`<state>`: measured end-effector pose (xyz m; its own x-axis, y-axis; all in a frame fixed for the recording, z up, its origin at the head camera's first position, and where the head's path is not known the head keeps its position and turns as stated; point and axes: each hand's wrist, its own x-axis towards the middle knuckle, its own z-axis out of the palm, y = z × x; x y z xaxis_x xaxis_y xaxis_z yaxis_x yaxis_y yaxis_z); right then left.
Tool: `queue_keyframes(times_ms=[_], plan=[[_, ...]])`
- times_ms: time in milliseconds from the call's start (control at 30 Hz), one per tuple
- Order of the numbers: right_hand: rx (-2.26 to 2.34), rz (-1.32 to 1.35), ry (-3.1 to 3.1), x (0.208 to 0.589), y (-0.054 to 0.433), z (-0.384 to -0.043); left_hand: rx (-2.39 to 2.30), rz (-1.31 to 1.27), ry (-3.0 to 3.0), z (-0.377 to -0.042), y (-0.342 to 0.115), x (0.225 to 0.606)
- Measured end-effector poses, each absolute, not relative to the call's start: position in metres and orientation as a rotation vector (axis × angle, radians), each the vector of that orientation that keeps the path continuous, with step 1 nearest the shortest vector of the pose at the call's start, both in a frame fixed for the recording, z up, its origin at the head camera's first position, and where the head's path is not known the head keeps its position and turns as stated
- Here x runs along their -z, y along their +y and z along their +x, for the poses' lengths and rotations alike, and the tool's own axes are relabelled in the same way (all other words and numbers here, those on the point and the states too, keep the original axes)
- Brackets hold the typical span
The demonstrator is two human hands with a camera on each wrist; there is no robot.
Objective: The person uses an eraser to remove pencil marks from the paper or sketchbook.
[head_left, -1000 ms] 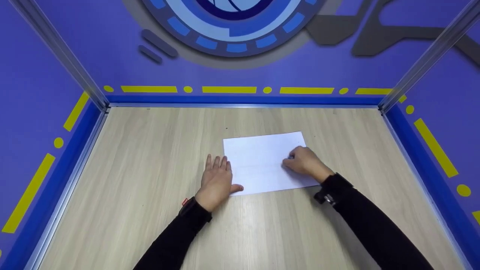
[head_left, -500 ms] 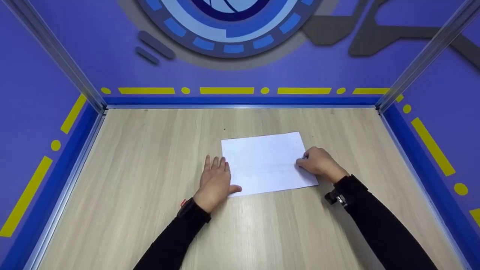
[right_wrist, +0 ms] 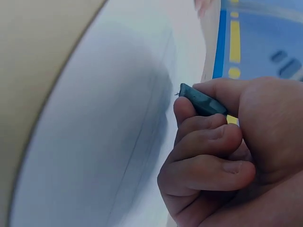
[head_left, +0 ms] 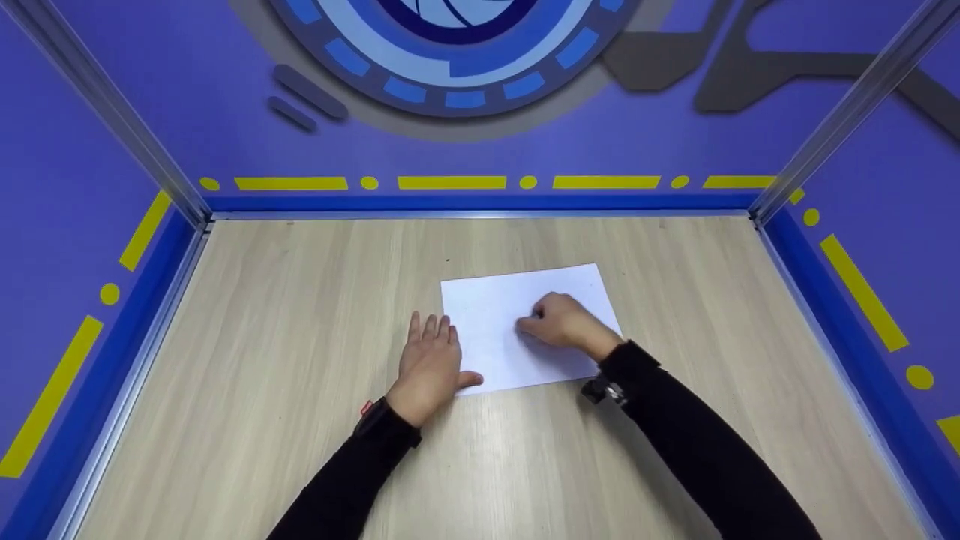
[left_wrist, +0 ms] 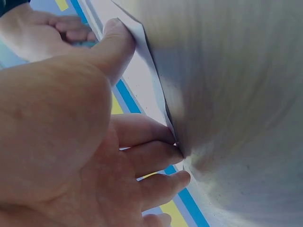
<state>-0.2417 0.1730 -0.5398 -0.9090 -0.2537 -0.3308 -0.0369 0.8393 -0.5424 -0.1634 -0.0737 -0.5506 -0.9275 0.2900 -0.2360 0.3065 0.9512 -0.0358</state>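
A white sheet of paper (head_left: 495, 300) lies slightly turned on the wooden table. My left hand (head_left: 431, 367) rests flat at its left edge, the thumb on the near left corner. In the left wrist view, the paper's edge (left_wrist: 149, 71) runs under the thumb and against the fingertips of that hand (left_wrist: 94, 127). Over the middle of the sheet, my right hand (head_left: 559, 322) pinches a small dark green eraser (right_wrist: 203, 101) between thumb and curled fingers. A tiny dark crumb clings to the eraser's tip. Faint grey lines cross the paper (right_wrist: 137, 142) beside the right hand (right_wrist: 213, 156).
The pale wooden table top (head_left: 300, 300) surrounds the sheet. Blue-purple panels (head_left: 420, 154) with yellow marks stand at the back and both sides, joined by metal rails (head_left: 480, 214). A small dark speck (head_left: 448, 260) lies beyond the paper.
The right hand first slid right to the sheet's right edge, then back left to its middle, holding the eraser throughout. The left hand stays at the left edge. The head view shifted slightly.
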Motion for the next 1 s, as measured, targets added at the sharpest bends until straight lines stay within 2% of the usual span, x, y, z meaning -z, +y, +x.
queue_keyframes(times_ms=[267, 367, 500, 667, 1000], plan=[[0.697, -0.324, 2.648, 0.544, 0.104, -0.244, 0.086, 0.462, 2.914, -0.163, -0.074, 0.551], [0.684, -0.387, 2.670, 0.559, 0.093, -0.247, 0.078, 0.459, 2.913, -0.162, -0.073, 0.550], [0.643, -0.381, 2.725, 0.561, 0.088, -0.245, 0.090, 0.451, 2.906, -0.162, -0.072, 0.549], [0.613, -0.288, 2.733, 0.551, 0.109, -0.239, 0.127, 0.454, 2.894, -0.162, -0.071, 0.549], [0.704, -0.237, 2.791, 0.555, 0.199, -0.236, 0.142, 0.444, 2.862, -0.162, -0.074, 0.551]])
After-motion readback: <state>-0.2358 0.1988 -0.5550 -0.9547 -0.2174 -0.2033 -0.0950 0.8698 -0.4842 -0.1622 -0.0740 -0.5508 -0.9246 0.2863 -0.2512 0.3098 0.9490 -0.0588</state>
